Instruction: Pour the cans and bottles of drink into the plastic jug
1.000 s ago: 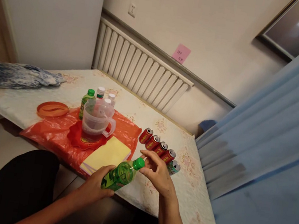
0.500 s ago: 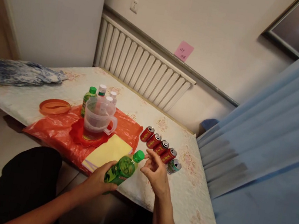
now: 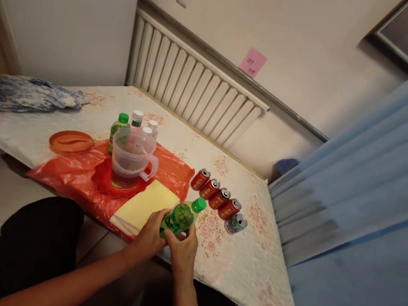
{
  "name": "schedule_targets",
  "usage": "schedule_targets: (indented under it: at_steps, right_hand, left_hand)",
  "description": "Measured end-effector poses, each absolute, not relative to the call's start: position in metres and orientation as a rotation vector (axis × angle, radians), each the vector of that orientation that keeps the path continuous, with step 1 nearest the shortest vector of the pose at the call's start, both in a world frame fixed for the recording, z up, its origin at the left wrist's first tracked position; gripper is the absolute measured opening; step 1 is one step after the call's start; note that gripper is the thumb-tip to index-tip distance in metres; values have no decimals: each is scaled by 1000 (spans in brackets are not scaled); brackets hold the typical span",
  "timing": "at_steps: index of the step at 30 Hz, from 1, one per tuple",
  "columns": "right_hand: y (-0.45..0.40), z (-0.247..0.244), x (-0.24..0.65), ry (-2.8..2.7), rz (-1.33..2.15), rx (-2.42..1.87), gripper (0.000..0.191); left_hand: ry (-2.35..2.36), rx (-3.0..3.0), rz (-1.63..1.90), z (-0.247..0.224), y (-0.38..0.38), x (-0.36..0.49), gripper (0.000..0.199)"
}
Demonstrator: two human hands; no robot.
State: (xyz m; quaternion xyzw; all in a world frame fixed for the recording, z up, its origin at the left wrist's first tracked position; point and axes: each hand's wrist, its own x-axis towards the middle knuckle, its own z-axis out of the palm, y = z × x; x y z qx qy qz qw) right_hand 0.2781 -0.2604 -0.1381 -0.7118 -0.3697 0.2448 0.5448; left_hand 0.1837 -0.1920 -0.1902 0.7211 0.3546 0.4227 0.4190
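Observation:
A green plastic bottle [image 3: 181,218] with a green cap is held tilted over the near edge of the table, its cap pointing up and to the right. My left hand [image 3: 151,234] is closed around its lower left part. My right hand [image 3: 182,252] grips the bottle from the near right side, thumb across its front; some of its fingers are hidden behind. Just beyond the bottle lies a yellow cloth or paper stack [image 3: 146,206]. A row of red cans [image 3: 219,198] and one green-grey can [image 3: 235,223] stands to the right.
A clear plastic jug [image 3: 130,155] stands in a red scalloped dish [image 3: 97,178] on a red plastic sheet [image 3: 66,176]. Behind it are another green bottle [image 3: 118,132] and several white-capped bottles. An orange lid [image 3: 71,141] lies left. A blue curtain [image 3: 366,197] hangs right.
My right hand has come down from near the cap and taken hold of the bottle's body. The bottle has shifted slightly right and up in view.

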Motion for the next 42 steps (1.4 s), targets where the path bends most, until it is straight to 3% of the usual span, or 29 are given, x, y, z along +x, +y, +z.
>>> schedule_targets:
  at_steps: [7,12,15,33,42]
  right_hand:
    - [-261,-130,306,-849,425,-1758,41]
    - [-253,-126,345,-837,317,-1765,39]
    - [-238,-132,366,-806,278,-1783,42]
    - [-139,-169,414,-886,310,-1671,46]
    - [-135,-212,416,-759,294,-1675,67]
  left_hand:
    - [732,2003,965,-211,-179,190,77]
    - [976,2254,960,-221,-136,172,36]
    - [1087,2473,846,-223,-111,165,25]
    - [1149,2623,744,-240,-94,160,20]
    - [1151,2673,712,-240,-95,159,21]
